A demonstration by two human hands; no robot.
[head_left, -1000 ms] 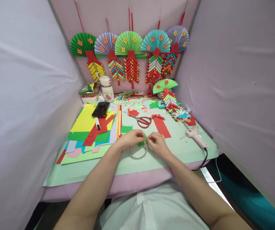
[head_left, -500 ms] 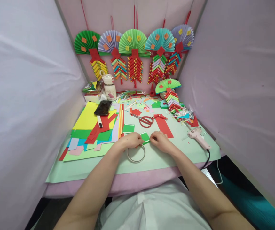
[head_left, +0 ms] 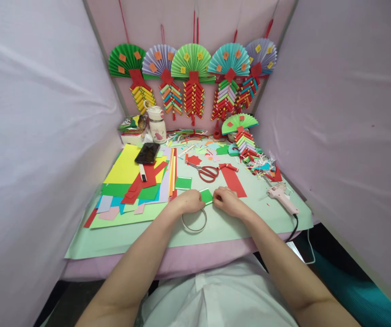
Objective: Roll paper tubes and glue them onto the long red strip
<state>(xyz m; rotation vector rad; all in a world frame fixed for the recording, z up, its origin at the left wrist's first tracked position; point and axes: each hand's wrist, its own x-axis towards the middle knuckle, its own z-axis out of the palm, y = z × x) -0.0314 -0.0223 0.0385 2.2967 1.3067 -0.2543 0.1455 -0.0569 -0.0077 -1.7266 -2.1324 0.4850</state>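
Observation:
Between my hands lies a small green paper piece [head_left: 207, 196] with pale strips along its edges. My left hand [head_left: 191, 200] has its fingers closed at the left end of this paper. At the paper's right corner, my right hand [head_left: 226, 200] is closed with fingertips pinched on the edge. A roll of tape [head_left: 194, 230], seen as a thin ring, lies just below my left hand and partly under it. A second green paper piece [head_left: 183, 183] with pale edge strips rests above my left hand. A red paper strip [head_left: 233, 180] reaches down behind my right hand.
Red-handled scissors [head_left: 208, 173] lie beyond my hands. Stacked coloured paper [head_left: 117, 169] bearing a phone [head_left: 147, 153] covers the left. A glue gun [head_left: 283, 198] with a cord is at right. A jug [head_left: 156, 125] stands behind; paper fans [head_left: 191, 62] hang on the back wall.
Both hands stay at the green paper piece with barely any movement. My left hand has turned slightly, and a little more of the paper's left side shows. The view has shifted slightly.

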